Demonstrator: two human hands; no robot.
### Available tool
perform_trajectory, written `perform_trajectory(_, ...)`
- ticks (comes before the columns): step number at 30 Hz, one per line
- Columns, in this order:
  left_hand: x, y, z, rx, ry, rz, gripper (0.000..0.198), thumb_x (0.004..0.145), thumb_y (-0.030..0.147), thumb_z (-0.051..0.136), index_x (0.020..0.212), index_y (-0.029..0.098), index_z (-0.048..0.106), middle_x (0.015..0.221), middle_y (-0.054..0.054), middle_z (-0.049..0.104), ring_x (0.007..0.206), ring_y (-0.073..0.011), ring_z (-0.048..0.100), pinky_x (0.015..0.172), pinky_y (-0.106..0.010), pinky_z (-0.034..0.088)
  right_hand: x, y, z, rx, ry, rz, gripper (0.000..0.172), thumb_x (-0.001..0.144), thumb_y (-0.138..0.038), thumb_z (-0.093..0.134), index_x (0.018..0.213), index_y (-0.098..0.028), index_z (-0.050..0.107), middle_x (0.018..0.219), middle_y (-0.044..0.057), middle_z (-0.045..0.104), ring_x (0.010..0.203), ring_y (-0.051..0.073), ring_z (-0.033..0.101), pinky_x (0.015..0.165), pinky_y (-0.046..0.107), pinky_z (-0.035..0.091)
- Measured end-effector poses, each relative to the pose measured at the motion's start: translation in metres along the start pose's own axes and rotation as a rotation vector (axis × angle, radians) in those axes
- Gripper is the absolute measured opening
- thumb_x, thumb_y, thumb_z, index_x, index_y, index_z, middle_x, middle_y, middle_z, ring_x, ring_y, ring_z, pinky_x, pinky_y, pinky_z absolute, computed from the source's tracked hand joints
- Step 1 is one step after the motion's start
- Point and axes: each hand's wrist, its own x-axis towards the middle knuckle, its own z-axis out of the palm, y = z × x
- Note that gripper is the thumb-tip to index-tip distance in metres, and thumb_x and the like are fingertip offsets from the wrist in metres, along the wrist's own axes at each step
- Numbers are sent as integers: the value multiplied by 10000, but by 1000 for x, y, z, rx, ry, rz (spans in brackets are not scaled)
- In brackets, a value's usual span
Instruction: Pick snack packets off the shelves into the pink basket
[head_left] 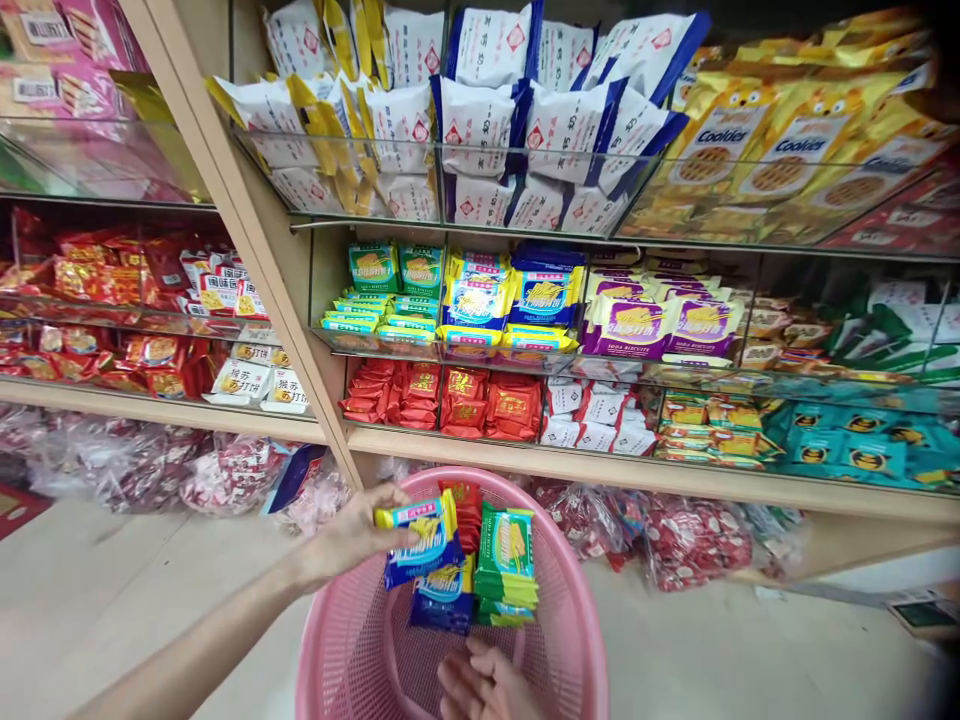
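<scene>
Nearest the camera: right hand (484,688) at the near edge of the pink basket (577,620), only the knuckles and part of the fingers in frame. Cannot tell whether they grip the rim or rest loose. The basket is plastic mesh, held above the floor (112,590). Left hand (352,535) is over the basket's far side, fingers and thumb pinching the left end of a blue-and-yellow packet (420,540), which hangs level just above the contents. Below it lie a second blue packet (444,598), a stack of green packets (508,565) and a red packet (466,505) at the far wall. Judgement: the held packet is a light foil-wrapped block with a slick film and brittle biscuits inside. It is best held across its short end or flat sides, without squeezing. Behind is a wooden shelf (600,470) with red packs (450,400) and, higher up, purple packs (660,325) marked "SODA BISCUITS". The top row holds white-and-blue bags (487,120) and yellow bags (757,140) that appear to read "Cookies". The Chinese print is too small to read.
</scene>
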Motion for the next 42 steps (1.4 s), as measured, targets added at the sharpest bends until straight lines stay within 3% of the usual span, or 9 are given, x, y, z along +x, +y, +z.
perform_trajectory(3,1,-42,13,-103,-56,-128,433,611,414,794,869,161,555,752,17,650,666,-120,570,586,-221,425,-4,1,4,13,-19,35,248,640,-192,679,851,-192,549,826,41,682,783,174,681,706,307,524)
perform_trajectory(6,6,-62,23,-153,-82,-173,455,585,440,804,855,168,559,717,25,643,612,-111,560,537,-215,412,-6,2,9,21,-32,58,224,641,-179,687,818,-184,550,820,43,680,781,167,676,710,296,522)
perform_trajectory(16,26,-51,31,-85,-95,-253,573,476,497,832,852,166,553,690,33,605,606,-117,561,475,-202,382,-10,0,28,54,-48,36,122,670,-175,650,703,-156,534,779,55,671,734,157,666,696,277,508)
perform_trajectory(25,39,-67,43,-94,-68,-229,558,490,460,834,864,171,537,646,50,580,567,-113,540,449,-205,349,-8,-1,35,39,-88,55,81,687,-169,638,707,-130,570,761,59,671,709,137,654,678,259,496)
perform_trajectory(29,37,-64,46,-177,-6,-142,568,473,411,860,882,185,537,744,34,611,671,-144,606,610,-259,471,-9,-5,37,61,-138,62,67,715,-171,609,684,-145,556,757,57,681,714,137,658,672,255,499)
perform_trajectory(32,23,-52,46,-233,9,-110,647,526,408,845,1052,203,528,1017,-41,640,878,-205,639,792,-326,512,-9,-8,36,67,-190,50,79,710,-194,619,711,-146,557,790,76,691,759,144,669,719,251,505)
perform_trajectory(36,4,-44,49,-270,1,-157,784,625,426,788,1282,231,408,1310,-97,532,1148,-250,556,969,-363,462,-10,-14,36,75,-201,22,130,705,-205,634,784,-127,567,844,97,693,809,164,678,767,265,513)
perform_trajectory(42,-5,-46,59,-267,-24,-137,777,715,357,710,1381,230,330,1319,-86,546,1226,-243,501,1057,-382,391,-17,-24,38,92,-228,35,230,765,-192,578,950,-55,566,886,125,690,886,187,676,829,283,517)
